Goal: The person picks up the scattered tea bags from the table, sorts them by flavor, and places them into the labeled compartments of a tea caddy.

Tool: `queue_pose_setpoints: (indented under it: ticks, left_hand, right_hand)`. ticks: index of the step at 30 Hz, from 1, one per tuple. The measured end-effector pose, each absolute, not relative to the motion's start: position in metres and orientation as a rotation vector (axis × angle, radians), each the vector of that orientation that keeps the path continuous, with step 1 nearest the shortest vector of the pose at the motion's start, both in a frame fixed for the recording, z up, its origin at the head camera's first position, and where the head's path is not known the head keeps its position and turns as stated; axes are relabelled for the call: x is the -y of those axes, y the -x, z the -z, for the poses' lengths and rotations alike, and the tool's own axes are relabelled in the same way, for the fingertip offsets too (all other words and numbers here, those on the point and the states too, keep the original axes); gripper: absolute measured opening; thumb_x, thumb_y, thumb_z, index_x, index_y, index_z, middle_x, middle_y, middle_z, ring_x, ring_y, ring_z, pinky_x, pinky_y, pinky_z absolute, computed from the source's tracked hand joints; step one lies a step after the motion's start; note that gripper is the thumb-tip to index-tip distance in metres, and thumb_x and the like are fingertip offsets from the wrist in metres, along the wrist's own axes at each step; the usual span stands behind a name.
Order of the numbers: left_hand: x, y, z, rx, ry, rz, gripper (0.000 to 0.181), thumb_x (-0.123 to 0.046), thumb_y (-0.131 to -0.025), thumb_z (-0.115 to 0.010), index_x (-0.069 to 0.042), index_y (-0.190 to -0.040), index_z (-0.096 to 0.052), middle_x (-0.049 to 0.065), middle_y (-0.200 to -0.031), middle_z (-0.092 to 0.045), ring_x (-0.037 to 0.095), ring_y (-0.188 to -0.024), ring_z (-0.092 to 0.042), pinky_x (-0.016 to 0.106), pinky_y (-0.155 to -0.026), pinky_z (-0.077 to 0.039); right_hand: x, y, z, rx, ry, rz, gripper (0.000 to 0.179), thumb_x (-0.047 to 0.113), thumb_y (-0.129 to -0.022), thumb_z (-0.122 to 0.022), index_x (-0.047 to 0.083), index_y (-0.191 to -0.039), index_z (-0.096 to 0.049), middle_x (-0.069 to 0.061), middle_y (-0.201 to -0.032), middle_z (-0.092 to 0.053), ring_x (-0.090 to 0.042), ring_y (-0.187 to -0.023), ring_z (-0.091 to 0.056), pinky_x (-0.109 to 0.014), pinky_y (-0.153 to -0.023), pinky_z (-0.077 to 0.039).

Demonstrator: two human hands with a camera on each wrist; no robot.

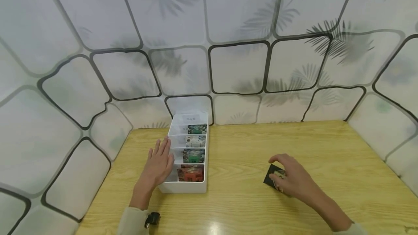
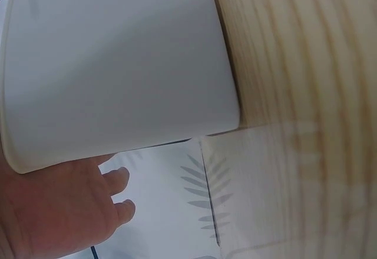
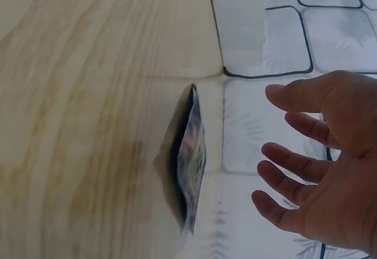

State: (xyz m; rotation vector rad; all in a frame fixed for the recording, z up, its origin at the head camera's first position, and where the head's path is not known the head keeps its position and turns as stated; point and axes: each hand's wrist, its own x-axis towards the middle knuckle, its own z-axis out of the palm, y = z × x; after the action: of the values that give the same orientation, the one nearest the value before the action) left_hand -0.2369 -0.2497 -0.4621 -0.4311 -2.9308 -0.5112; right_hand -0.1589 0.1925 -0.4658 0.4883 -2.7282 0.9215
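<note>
A white divided box (image 1: 183, 188) stands on the table, left of centre. My left hand (image 1: 158, 164) lies along its left side with straight fingers against the rim; the left wrist view shows the box's smooth white wall (image 2: 118, 76) above the palm. To the right, a small flat black packet (image 1: 269, 177) with a greenish print lies on the tabletop. Over it hovers my right hand (image 1: 295, 178), thumb and fingers apart. The right wrist view shows a gap between those spread, slightly bent fingers and the packet (image 3: 191, 159).
Inside the box, separate compartments hold red packets (image 1: 191, 173), green-and-dark packets (image 1: 193, 156), whitish packets (image 1: 196, 141) and dark green packets (image 1: 197, 129). Leaf-patterned white walls (image 1: 238, 68) enclose the wooden table (image 1: 238, 155) at the back and sides.
</note>
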Motion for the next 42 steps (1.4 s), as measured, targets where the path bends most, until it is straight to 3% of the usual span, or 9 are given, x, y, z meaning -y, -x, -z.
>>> queue_pose_setpoints:
  ticks: [6,13,20,28,35,42]
  left_hand:
    - [0.249,0.238,0.463,2.923,0.435,0.521,0.057,-0.020,-0.110,-0.034,0.006,-0.159,-0.026,0.020,-0.168,-0.019,0.045,-0.154,-0.012,0.069,-0.119,-0.011]
    - [0.251,0.238,0.464,2.941,0.423,0.519,0.057,-0.021,-0.111,-0.032,0.005,-0.161,-0.023,0.018,-0.170,-0.015,0.044,-0.155,-0.010,0.068,-0.120,-0.009]
    - [0.251,0.236,0.464,2.928,0.429,0.513,0.057,-0.022,-0.111,-0.033,0.005,-0.160,-0.024,0.018,-0.169,-0.016,0.044,-0.155,-0.011,0.068,-0.119,-0.011]
    - [0.251,0.237,0.465,2.920,0.439,0.525,0.057,-0.022,-0.111,-0.032,0.004,-0.161,-0.024,0.017,-0.170,-0.015,0.042,-0.155,-0.008,0.068,-0.119,-0.011]
    - [0.250,0.237,0.464,2.928,0.434,0.519,0.057,-0.022,-0.111,-0.033,0.004,-0.161,-0.023,0.017,-0.170,-0.016,0.042,-0.155,-0.008,0.069,-0.119,-0.011]
    - [0.251,0.236,0.463,2.936,0.433,0.527,0.057,-0.023,-0.112,-0.032,0.004,-0.161,-0.022,0.018,-0.170,-0.015,0.042,-0.155,-0.008,0.069,-0.119,-0.010]
  right_hand:
    - [-0.210,0.156,0.476,2.814,-0.448,-0.913,0.037,0.017,-0.088,-0.083,0.011,-0.120,-0.066,-0.011,-0.123,-0.062,-0.038,-0.113,-0.061,-0.055,-0.084,-0.054]
    - [-0.223,0.152,0.487,2.918,-0.412,-0.828,0.045,0.030,-0.085,-0.085,0.012,-0.121,-0.064,-0.014,-0.121,-0.060,-0.020,-0.090,-0.056,-0.039,-0.069,-0.050]
    - [-0.228,0.150,0.497,2.973,-0.382,-0.705,0.046,0.037,-0.083,-0.086,0.017,-0.118,-0.065,-0.011,-0.113,-0.059,-0.020,-0.088,-0.053,-0.038,-0.065,-0.047]
    - [-0.230,0.152,0.495,2.992,-0.399,-0.794,0.043,0.032,-0.082,-0.087,0.016,-0.115,-0.066,-0.007,-0.105,-0.055,-0.017,-0.083,-0.048,-0.036,-0.067,-0.047]
    - [-0.235,0.154,0.491,3.013,-0.362,-0.915,0.047,0.032,-0.078,-0.090,0.014,-0.113,-0.066,-0.008,-0.107,-0.058,-0.018,-0.085,-0.054,-0.038,-0.070,-0.050]
    - [-0.239,0.155,0.489,2.943,-0.385,-0.964,0.040,0.011,-0.080,-0.088,0.013,-0.114,-0.066,-0.003,-0.110,-0.069,-0.024,-0.094,-0.066,-0.037,-0.073,-0.056]
